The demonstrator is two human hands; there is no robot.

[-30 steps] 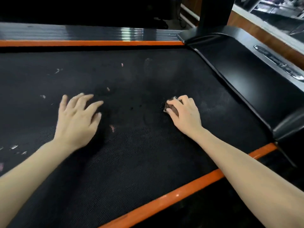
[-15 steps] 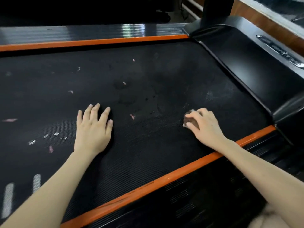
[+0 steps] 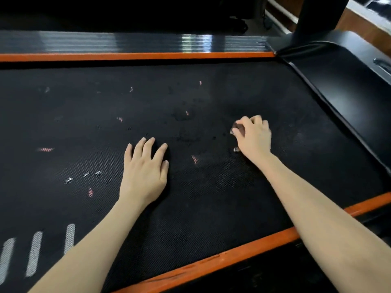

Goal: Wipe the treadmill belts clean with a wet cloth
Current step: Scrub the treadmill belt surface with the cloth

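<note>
Right hand (image 3: 252, 137) moved farther from the near orange edge (image 3: 232, 248), fingers curled round a small dark cloth (image 3: 239, 130) pressed on the belt (image 3: 211, 208), left hand (image 3: 145, 172) kept flat, fingers straight.

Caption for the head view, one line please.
Treadmill cleaning: the right hand grips a small bunched cloth against the black belt while the left hand rests flat nearby.

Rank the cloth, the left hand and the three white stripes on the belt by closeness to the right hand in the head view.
1. cloth: gripped in the right hand, right part of the belt.
2. left hand: flat on the belt, left of the right hand.
3. white stripes: belt's lower-left corner, farthest.
</note>
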